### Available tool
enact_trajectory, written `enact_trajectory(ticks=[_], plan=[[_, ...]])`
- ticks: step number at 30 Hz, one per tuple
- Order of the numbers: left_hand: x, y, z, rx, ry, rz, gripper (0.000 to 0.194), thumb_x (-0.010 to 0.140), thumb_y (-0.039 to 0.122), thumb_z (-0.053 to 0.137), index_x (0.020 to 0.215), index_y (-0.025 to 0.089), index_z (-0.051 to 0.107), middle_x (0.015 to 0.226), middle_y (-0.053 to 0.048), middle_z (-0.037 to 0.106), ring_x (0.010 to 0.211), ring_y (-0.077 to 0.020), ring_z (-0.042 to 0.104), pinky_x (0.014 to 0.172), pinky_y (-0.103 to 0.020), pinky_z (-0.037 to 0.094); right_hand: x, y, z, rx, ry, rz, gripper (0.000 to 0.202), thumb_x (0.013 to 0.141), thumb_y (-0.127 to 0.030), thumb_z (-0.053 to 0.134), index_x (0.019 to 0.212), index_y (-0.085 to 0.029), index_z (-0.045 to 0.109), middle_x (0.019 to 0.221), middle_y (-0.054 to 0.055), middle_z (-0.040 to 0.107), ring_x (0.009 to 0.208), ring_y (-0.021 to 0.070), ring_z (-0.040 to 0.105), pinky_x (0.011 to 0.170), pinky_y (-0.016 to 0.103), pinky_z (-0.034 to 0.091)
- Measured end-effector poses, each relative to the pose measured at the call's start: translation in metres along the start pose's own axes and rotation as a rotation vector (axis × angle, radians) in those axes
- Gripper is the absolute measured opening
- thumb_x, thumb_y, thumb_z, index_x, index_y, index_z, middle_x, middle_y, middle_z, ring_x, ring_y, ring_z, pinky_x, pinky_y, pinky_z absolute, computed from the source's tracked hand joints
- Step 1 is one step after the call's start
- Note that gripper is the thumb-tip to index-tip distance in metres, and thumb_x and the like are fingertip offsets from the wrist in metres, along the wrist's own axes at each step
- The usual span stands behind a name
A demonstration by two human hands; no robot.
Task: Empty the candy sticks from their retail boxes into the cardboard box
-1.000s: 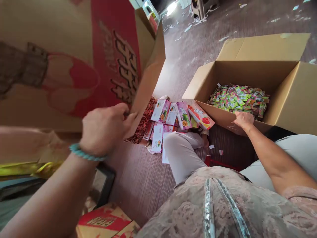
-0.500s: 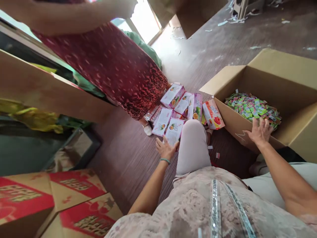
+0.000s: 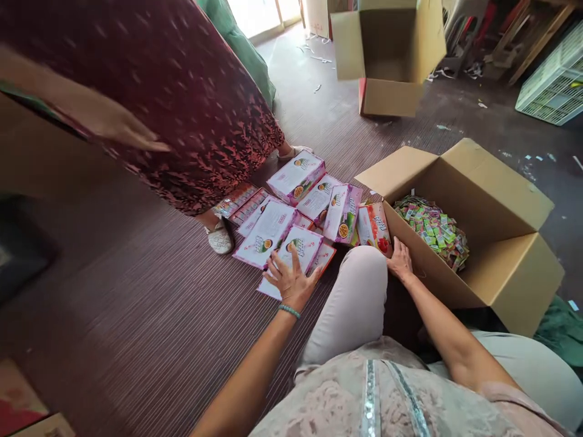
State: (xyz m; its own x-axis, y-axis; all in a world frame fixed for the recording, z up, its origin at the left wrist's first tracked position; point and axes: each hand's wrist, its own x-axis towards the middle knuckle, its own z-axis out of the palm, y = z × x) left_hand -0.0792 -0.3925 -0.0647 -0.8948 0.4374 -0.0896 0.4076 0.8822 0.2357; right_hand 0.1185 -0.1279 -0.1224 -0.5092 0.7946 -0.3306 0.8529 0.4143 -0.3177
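Note:
My left hand (image 3: 291, 280) is spread over the near end of a pile of purple-and-white packets with passion fruit pictures. Its fingertips lie on the nearest white box (image 3: 306, 238). My right hand (image 3: 401, 260) is low beside the big open carton (image 3: 421, 264), fingers stretched along its outer wall, next to the lower corner of an orange fruit box (image 3: 374, 223). It is unclear whether it touches that box. Another purple box (image 3: 342, 212) leans beside the orange one. Inside the carton is a heap of small green and pink sachets (image 3: 430, 230).
A co-worker in a long dark red skirt (image 3: 195, 121) stands just left of the pile, one hand (image 3: 132, 130) hanging open. Beyond is an empty open carton (image 3: 392, 97). A pale green crate (image 3: 555, 79) stands far right, and paper scraps litter the floor.
My right hand has left the carton's rim and come down to its near side by the orange box. My left hand has moved onto the nearest white box. The co-worker's arm has dropped.

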Motion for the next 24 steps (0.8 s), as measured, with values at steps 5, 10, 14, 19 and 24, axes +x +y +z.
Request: enact_trajectory(ticks=[5,10,14,19,24], plan=[[0.076,0.107,0.007,-0.132,-0.051,0.221,0.102,0.092,0.054,0.073,0.172,0.012,0.025,0.175,-0.034,0.015,0.161,-0.0487,0.022,0.126,-0.063,0.028,0.037,-0.035,0.008,0.183,-0.106,0.136,0.126,0.082,-0.055,0.083,0.172,-0.014,0.004,0.156,0.026,0.048,0.136,0.0372,0.059,0.110,0.043,0.049],[0.129,0.168,0.050,0.028,-0.326,0.346,0.111,0.079,0.043,0.088,0.171,0.031,0.029,0.179,-0.025,0.007,0.156,-0.0585,0.026,0.117,-0.067,0.038,0.049,-0.047,0.023,0.177,-0.045,0.186,0.116,0.084,-0.049,0.082,0.169,-0.016,0.011,0.142,0.023,0.056,0.124,0.0358,0.064,0.101,0.041,0.051],[0.134,0.167,0.065,0.123,-0.306,0.330,0.104,0.082,0.024,0.078,0.172,0.036,0.026,0.178,-0.024,0.010,0.141,-0.0536,0.048,0.103,-0.060,0.051,0.048,-0.048,0.034,0.134,-0.019,0.147,0.114,0.086,-0.053,0.080,0.169,-0.014,0.013,0.137,0.023,0.057,0.120,0.0368,0.063,0.097,0.041,0.052],[0.149,0.160,0.046,0.045,-0.194,0.245,0.105,0.077,0.019,0.075,0.172,0.019,0.029,0.151,-0.028,0.049,0.129,-0.0421,0.059,0.103,-0.049,0.053,0.047,-0.056,0.039,0.121,-0.017,0.131,0.118,0.087,-0.060,0.078,0.171,-0.011,0.011,0.132,0.024,0.058,0.107,0.0355,0.068,0.090,0.042,0.054],[0.202,0.145,-0.026,-0.293,-0.145,0.200,0.095,0.072,0.020,0.076,0.163,0.015,0.047,0.128,-0.014,0.072,0.118,-0.0306,0.069,0.108,-0.041,0.053,0.050,-0.065,0.031,0.194,-0.030,0.131,0.122,0.084,-0.056,0.082,0.172,-0.010,0.010,0.135,0.024,0.058,0.115,0.0367,0.067,0.096,0.041,0.054]])
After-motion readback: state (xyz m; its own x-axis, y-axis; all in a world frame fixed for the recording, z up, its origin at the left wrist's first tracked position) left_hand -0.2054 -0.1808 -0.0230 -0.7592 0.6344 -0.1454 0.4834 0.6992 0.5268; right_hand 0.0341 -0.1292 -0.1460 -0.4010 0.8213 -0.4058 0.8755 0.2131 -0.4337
